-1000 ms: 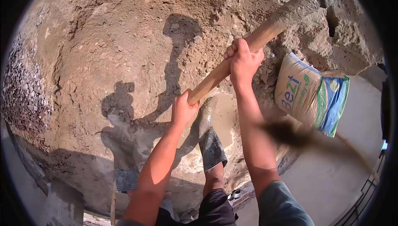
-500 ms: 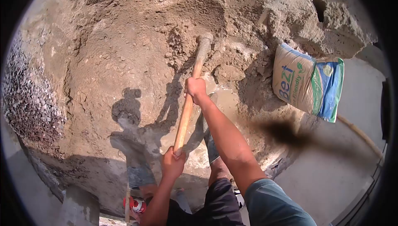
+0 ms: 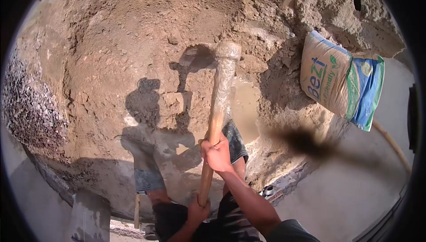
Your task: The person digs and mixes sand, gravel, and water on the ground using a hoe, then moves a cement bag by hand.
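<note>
A hoe point(image 3: 218, 95) with a wooden handle and a mud-caked head end is raised off the ground, pointing away from me. My right hand point(image 3: 216, 154) wraps round the middle of the handle. Lower down, near my thighs, my left hand point(image 3: 198, 211) grips the handle's butt end. The hoe's blade is not plainly visible, though its shadow falls on the soil to the left. Beneath lies a heap of damp brown sand or soil point(image 3: 128, 64), with a murky puddle point(image 3: 245, 109) just right of the handle. My muddy boots stand in the wet mix.
A printed bag point(image 3: 326, 75) leans against the heap at the right, with a wooden pole point(image 3: 390, 144) beside it on the grey floor point(image 3: 328, 197). Gravel point(image 3: 31, 102) is piled at the left. Near the bottom left stand a grey block point(image 3: 91, 217) and an upright stick point(image 3: 136, 213).
The hoe has come up out of the soil, its head end nearer the camera. Both hands have moved down toward my body with the handle, still gripping it.
</note>
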The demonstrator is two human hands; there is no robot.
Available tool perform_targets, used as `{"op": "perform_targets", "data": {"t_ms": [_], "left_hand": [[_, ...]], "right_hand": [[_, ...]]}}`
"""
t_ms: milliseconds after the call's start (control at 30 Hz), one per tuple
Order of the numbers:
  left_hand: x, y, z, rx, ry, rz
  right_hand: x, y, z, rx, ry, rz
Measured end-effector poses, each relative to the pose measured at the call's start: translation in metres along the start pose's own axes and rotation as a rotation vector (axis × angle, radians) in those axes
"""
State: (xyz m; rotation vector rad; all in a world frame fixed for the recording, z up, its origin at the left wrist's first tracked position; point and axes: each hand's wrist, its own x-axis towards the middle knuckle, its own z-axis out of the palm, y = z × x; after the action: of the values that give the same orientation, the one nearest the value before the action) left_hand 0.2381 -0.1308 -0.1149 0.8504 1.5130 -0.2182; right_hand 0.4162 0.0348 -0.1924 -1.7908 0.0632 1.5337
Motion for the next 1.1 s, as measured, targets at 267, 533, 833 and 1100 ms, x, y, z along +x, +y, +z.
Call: {"op": "perform_targets", "data": {"t_ms": [267, 533, 833, 1100], "left_hand": [[0.263, 0.211, 0.036, -0.001, 0.126, 0.469], [0.169, 0.162, 0.027, 0.137, 0.006, 0.253], [0.023, 0.017, -0.016, -0.047, 0.010, -0.123], [-0.043, -0.047, -0.012, 0.033, 0.003, -0.108]], "right_hand": [[0.190, -0.222, -0.066, 0.111, 0.253, -0.627], [0.241, -0.101, -0.107, 0.089, 0.219, 0.002], [0.105, 0.056, -0.014, -0.110, 0.176, 0.255], [-0.010, 0.095, -0.007, -0.070, 0.153, 0.184]]}}
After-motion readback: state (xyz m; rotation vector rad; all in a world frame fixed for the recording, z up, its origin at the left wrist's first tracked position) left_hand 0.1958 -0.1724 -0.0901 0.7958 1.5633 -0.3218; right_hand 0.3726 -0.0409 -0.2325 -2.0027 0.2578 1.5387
